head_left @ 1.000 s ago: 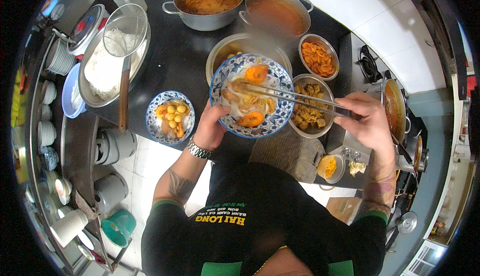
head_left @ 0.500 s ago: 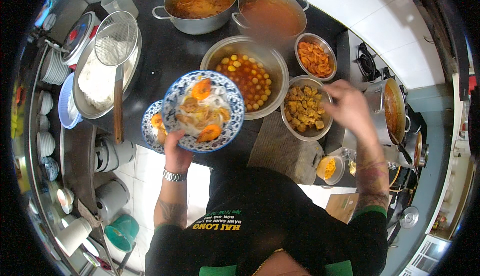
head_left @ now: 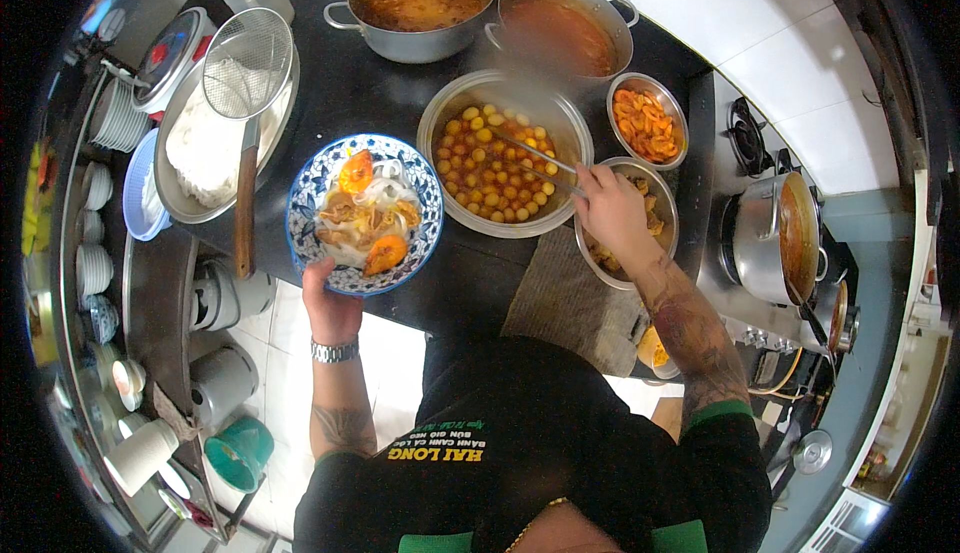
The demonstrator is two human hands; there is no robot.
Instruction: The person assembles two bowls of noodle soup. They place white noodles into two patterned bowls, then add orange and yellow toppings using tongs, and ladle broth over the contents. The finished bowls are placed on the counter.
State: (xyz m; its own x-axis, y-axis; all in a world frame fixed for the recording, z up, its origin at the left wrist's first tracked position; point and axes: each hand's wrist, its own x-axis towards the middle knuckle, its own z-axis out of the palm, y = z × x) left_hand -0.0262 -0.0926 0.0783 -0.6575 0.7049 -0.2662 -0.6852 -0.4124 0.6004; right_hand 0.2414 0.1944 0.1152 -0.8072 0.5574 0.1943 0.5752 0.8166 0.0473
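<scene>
My left hand (head_left: pixel 330 293) grips the near rim of a blue-and-white patterned bowl (head_left: pixel 304 188). White noodles, meat pieces and two orange prawn-like pieces lie in it. My right hand (head_left: pixel 612 211) is closed on metal tongs (head_left: pixel 545 157), whose far end reaches over a wide metal pot (head_left: pixel 430 133) of small round eggs in reddish broth. Beneath my right hand and wrist stands a metal bowl (head_left: pixel 672 185) of browned cubes, partly covered by them.
Two handled pots (head_left: pixel 420 45) of orange-red soup (head_left: pixel 555 33) stand at the back. Orange prawn-like pieces fill a small bowl (head_left: pixel 645 123) at right, near a large pot (head_left: pixel 762 238) on the stove. At left, a long-handled strainer (head_left: pixel 247 63) rests over a basin (head_left: pixel 185 211) of white noodles.
My right hand has moved left from the browned cubes to the egg pot, and tongs now show in it. My left hand has shifted the bowl left, covering the second patterned bowl seen before.
</scene>
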